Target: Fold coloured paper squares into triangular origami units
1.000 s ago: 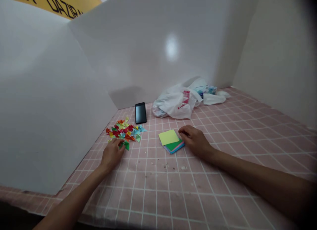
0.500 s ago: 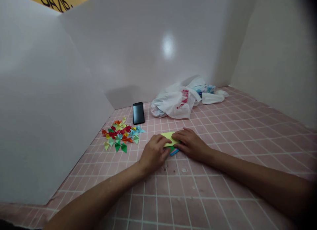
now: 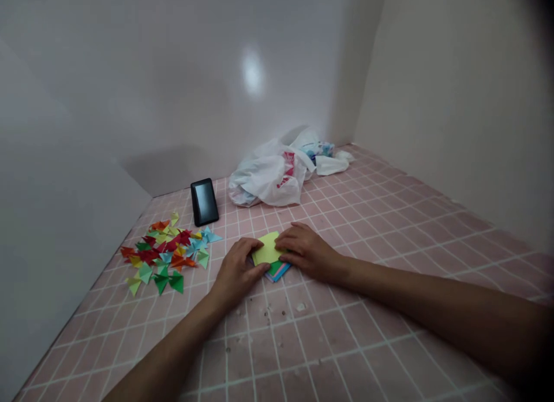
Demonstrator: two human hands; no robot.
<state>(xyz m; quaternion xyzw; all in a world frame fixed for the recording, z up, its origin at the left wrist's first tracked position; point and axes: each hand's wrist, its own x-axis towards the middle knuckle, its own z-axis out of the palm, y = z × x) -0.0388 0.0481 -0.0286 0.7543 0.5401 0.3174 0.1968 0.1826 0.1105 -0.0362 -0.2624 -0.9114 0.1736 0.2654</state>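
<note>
A yellow square sheet of origami paper (image 3: 266, 249) lies over a small stack of coloured sheets (image 3: 276, 269), whose green, pink and blue edges show at the front. At the yellow sheet's left edge, my left hand (image 3: 238, 269) holds it with thumb and fingers bent around the side. My right hand (image 3: 305, 252) is closed on the right edge, fingertips resting on the paper. Left of my left hand spreads a pile of small folded origami pieces (image 3: 167, 249) in red, orange, yellow, green and light blue.
Behind the pile a black phone (image 3: 204, 202) leans back, screen towards me. White plastic bags (image 3: 270, 174) lie crumpled near the back wall. Pink checked cloth (image 3: 346, 344) covers the table, with pale walls at left, back and right.
My left hand has let go of a green folded piece by the pile and moved right to the yellow sheet. My right hand has come onto that sheet too. The view has turned right.
</note>
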